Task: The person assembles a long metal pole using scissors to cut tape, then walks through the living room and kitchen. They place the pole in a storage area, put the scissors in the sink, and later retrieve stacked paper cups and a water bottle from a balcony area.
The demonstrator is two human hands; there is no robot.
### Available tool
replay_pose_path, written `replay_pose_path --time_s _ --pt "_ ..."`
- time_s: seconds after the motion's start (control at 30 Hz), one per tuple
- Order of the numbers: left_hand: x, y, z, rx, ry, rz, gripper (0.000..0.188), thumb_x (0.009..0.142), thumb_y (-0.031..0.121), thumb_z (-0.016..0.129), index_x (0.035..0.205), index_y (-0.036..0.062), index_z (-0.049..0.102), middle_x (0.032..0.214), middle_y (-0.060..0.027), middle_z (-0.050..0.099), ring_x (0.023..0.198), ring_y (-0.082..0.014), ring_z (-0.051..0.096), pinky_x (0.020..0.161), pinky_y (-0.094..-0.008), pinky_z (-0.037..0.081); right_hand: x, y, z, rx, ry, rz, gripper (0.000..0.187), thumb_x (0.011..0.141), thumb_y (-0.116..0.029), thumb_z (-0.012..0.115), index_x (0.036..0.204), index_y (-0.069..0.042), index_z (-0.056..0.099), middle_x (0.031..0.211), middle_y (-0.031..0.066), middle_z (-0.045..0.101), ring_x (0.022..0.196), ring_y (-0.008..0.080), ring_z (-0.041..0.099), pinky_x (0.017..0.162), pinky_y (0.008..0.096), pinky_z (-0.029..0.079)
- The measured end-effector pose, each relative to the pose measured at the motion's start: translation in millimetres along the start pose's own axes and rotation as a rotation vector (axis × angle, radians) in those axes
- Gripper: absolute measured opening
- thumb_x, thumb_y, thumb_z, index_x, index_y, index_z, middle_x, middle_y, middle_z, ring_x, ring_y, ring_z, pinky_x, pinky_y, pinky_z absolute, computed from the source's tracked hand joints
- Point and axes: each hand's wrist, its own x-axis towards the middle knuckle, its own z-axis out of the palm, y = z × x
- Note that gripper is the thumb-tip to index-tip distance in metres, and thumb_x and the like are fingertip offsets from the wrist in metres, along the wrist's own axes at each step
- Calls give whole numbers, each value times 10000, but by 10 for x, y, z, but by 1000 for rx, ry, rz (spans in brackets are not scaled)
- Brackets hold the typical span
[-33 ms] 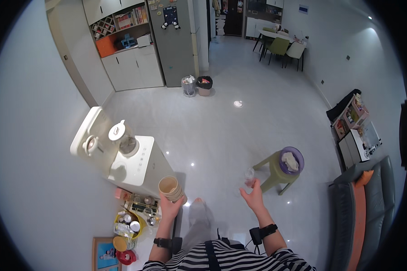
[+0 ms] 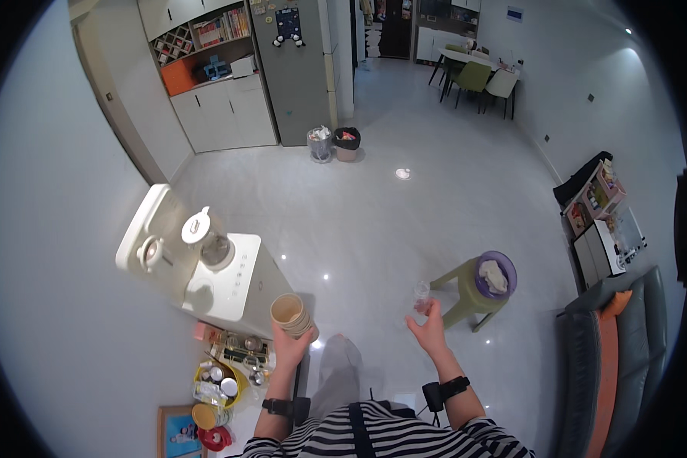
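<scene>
In my left hand [image 2: 291, 347] is a stack of brown paper cups [image 2: 288, 308], tilted with the open mouth facing up; my fingers are wrapped round its side. It is just right of the white water dispenser [image 2: 240, 286], which carries a glass kettle with a white lid [image 2: 217, 248]. Out over the floor, my right hand [image 2: 429, 332] has its thumb and fingers curved about a small see-through, cup-like thing [image 2: 421, 291]. Its exact shape is hard to make out. Beyond that hand stands a green stool [image 2: 454, 286] with a purple basin [image 2: 514, 276] holding a pale cloth [image 2: 493, 276].
Below the dispenser, a low surface carries glassware [image 2: 253, 343], a yellow basket of jars [image 2: 240, 382] and a red container [image 2: 215, 438]. A dark sofa [image 2: 641, 366] stands at the right. Two waste bins [image 2: 320, 146] are by the grey fridge [image 2: 294, 91].
The whole view has shifted very slightly. Both hands keep the same hold, with the paper cups and the clear thing in nearly the same places.
</scene>
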Motion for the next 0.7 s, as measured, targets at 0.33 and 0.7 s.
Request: replay_pose_path --time_s 0.33,0.7 --pt "3270 -10 1182 -3 -138 40 815 679 149 773 1325 36 289 1232 -136 497 1123 -248 531 940 -369 439 2754 331 321 -125 144 93 542 721 -113 728 1143 1 406 1065 144 560 999 267 564 877 355 439" --pt "6244 -215 2789 41 -47 -14 798 694 150 765 1324 33 289 1214 -138 511 1117 -236 532 933 -355 439 6237 1236 537 -7 53 108 511 714 -128 732 1127 -14 453 1063 134 561 954 256 547 841 359 441"
